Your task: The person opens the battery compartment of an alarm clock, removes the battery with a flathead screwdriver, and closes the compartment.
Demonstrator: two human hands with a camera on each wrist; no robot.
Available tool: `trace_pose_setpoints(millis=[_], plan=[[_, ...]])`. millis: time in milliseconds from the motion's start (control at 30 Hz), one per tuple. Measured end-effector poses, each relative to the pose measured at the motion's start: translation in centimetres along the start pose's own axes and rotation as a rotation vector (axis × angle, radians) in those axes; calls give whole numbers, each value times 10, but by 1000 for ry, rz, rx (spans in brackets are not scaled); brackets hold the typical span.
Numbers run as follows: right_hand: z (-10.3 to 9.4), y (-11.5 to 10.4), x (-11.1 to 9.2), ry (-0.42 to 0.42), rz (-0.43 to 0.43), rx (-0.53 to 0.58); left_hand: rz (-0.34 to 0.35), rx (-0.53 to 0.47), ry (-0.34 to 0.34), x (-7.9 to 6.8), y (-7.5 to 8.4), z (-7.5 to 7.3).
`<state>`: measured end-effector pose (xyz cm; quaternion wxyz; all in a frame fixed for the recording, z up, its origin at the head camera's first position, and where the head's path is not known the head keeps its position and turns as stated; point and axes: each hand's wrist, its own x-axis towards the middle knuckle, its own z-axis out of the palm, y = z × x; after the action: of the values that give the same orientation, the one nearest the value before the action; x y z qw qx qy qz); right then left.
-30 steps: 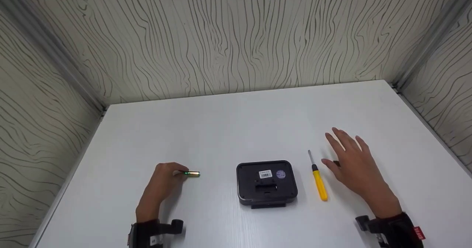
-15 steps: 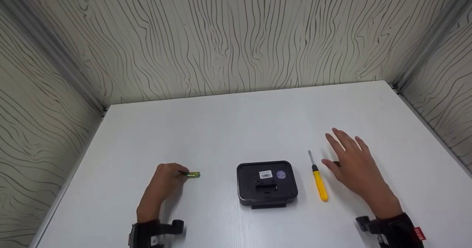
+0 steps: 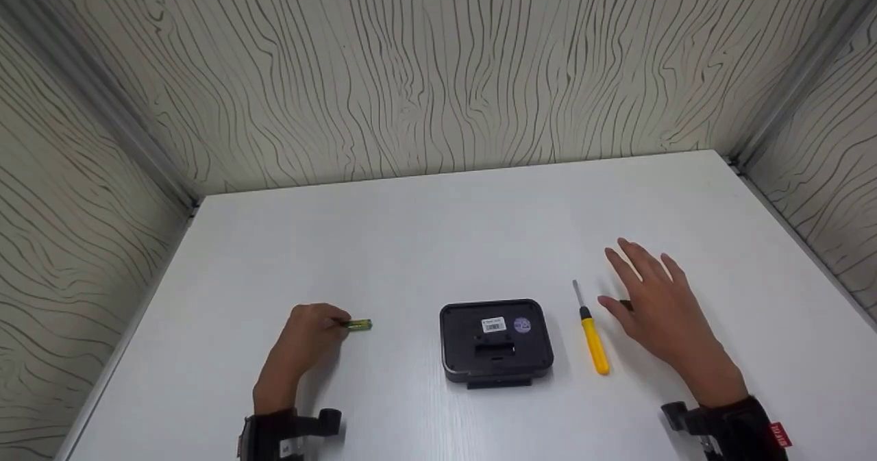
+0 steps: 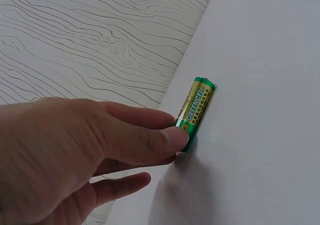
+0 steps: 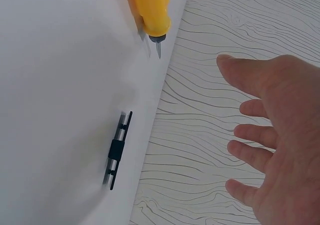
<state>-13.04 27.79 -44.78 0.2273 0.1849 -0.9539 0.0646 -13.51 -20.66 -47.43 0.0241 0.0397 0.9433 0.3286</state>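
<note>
My left hand pinches one end of a green and gold battery between thumb and fingers, low over the left part of the table. In the left wrist view the battery has its lettered side facing up. My right hand is spread with straight fingers and holds nothing. Below it, in the right wrist view, lies a small thin black plastic piece, apart from the fingers; the head view shows only a bit of it. A yellow-handled screwdriver lies just left of the right hand.
Between the hands a black rectangular device lies on the white table, with two stickers and a small recess on its upper face. Wood-patterned walls enclose the table at the back and both sides.
The battery looks slightly rolled between the left fingers, its copper shine giving way to green and gold. The right hand, device and screwdriver have stayed in place.
</note>
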Motion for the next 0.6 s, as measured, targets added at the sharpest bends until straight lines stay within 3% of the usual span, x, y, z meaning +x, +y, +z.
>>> trace_pose_setpoints(millis=[333, 600], plan=[[-1, -1, 0, 8, -9, -2, -19, -1, -11, -1, 4, -1], [-2, 0, 0, 5, -10, 1, 31, 1, 5, -1, 8, 0]])
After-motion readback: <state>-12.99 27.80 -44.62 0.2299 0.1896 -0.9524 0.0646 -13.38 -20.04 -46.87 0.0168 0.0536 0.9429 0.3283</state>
